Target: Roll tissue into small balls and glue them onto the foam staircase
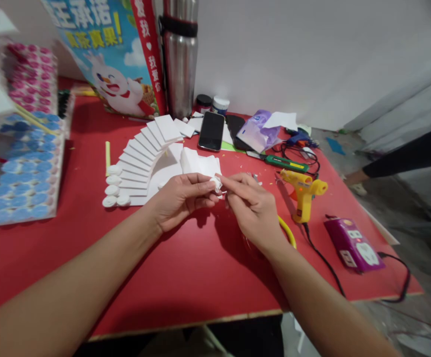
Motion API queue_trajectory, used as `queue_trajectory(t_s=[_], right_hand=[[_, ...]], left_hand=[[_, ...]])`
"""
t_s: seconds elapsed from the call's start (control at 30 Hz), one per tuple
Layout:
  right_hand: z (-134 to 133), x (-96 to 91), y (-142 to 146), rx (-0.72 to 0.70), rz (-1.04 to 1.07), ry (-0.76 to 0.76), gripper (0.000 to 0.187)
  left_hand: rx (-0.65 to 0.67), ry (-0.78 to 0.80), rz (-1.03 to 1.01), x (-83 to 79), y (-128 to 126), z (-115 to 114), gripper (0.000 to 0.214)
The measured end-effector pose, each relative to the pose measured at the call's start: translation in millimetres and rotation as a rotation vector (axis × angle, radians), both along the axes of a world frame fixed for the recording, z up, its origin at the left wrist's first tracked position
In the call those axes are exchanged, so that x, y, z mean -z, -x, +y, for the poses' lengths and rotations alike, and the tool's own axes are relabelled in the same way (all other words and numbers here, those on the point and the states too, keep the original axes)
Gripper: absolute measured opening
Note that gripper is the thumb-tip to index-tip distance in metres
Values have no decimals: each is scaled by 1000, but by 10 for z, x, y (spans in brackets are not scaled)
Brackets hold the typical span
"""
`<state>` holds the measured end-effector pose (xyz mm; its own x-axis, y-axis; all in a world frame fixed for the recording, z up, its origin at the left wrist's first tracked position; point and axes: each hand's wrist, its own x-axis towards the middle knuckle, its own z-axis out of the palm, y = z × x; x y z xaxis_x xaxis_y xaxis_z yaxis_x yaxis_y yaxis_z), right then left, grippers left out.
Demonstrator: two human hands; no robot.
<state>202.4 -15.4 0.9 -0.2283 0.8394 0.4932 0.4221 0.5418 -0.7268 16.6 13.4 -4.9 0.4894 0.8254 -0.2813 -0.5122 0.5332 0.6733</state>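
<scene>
Between my two hands, over the red table point(185, 267), is a small crumpled white piece point(217, 184), paper or tissue by its look. My left hand point(185, 198) pinches it between thumb and fingers. The fingertips of my right hand point(254, 208) are pinched together against its right side. Just beyond my hands lies a folded white sheet point(200, 163). To the left, a fan of white foam-like strips point(137, 163) curves like a staircase, with several white rolled discs point(113, 190) at its lower end.
A yellow glue gun point(304, 193) stands at right near a purple power box point(354, 245) with cords. Behind are a green-handled knife point(286, 163), a phone point(211, 131) and a steel flask point(180, 59). Blue rolled discs point(27, 173) fill a board at left. Someone's leg point(408, 148) shows far right.
</scene>
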Motion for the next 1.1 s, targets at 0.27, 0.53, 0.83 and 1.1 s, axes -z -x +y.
queue_trajectory(t_s=[0.27, 0.53, 0.83, 1.1], right_hand=[[-16, -54, -16, 14, 43, 59, 43], [-24, -102, -13, 2, 87, 109, 42], [-19, -95, -55, 0, -55, -27, 43], [7, -116, -88, 12, 24, 87, 42]], left_hand=[[35, 11, 11, -8, -9, -9, 4], [38, -2, 37, 5, -3, -12, 5], [70, -1, 78, 8, 4, -5, 11], [72, -20, 78, 13, 6, -9, 19]])
